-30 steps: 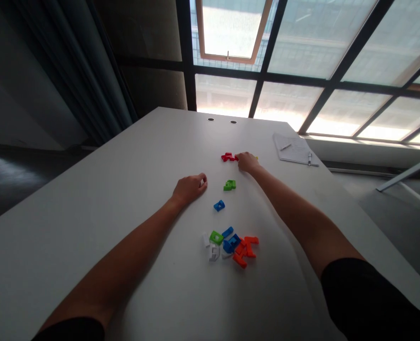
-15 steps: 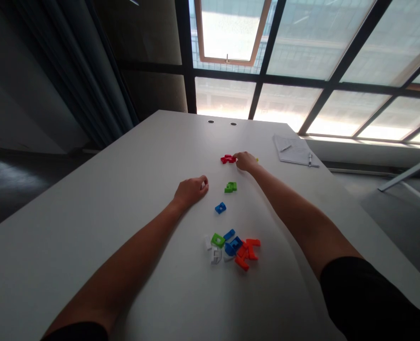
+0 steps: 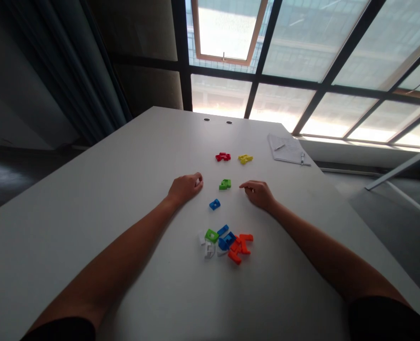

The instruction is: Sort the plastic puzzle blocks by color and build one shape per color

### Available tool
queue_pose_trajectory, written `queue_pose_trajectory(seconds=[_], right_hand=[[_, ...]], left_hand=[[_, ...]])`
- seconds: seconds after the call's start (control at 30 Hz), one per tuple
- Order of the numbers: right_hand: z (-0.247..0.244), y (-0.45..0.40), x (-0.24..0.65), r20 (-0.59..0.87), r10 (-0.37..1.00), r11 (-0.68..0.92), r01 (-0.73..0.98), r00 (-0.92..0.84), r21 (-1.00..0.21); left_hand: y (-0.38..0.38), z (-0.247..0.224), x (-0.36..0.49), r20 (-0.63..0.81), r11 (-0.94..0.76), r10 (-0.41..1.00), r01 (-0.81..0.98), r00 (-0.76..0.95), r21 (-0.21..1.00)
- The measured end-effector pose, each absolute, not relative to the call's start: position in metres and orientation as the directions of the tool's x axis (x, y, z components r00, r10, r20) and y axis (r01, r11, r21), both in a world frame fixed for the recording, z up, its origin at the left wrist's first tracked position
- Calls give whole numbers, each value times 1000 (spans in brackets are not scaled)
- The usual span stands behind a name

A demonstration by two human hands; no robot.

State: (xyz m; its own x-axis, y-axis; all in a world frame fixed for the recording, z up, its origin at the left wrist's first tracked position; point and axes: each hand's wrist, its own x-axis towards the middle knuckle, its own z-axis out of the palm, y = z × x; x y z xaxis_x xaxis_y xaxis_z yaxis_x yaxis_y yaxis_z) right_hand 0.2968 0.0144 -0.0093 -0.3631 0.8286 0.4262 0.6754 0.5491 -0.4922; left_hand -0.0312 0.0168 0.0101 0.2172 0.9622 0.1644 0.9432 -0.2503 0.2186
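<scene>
While the right hand (image 3: pixel 259 193) points one finger toward green blocks (image 3: pixel 225 184), the left hand (image 3: pixel 186 187) curls. Pinching? I can't tell.

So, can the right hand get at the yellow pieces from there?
Probably yes. The yellow pieces lie a little beyond the right hand, with only bare table visible between. The green pieces sit off to the left, out of the way.

Daylight came through the windows (image 3: pixel 295 45), glaring white low down; the curtain (image 3: pixel 85 71) sat in gloom, and the table (image 3: pixel 284 284) was dimmer at its near end.
</scene>
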Motion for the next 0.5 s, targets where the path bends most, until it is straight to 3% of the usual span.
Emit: queue_pose_trajectory(seconds=[0.1, 0.3, 0.4, 0.5], right_hand=[[-11, -30, 306, 459, 797, 602, 561, -392, -568], [14, -92, 308, 392, 585, 741, 271, -710, -614], [22, -105, 311, 322, 485, 792, 253, -813, -555], [18, -97, 316, 311, 507, 813, 327, -804, -482]], left_hand=[[16, 10, -31, 171, -252, 961, 944, 219, 211], [14, 10, -31, 184, -247, 960, 947, 211, 205], [15, 10, -32, 181, -243, 961, 948, 207, 206], [16, 9, -33, 185, -245, 960, 948, 208, 204]])
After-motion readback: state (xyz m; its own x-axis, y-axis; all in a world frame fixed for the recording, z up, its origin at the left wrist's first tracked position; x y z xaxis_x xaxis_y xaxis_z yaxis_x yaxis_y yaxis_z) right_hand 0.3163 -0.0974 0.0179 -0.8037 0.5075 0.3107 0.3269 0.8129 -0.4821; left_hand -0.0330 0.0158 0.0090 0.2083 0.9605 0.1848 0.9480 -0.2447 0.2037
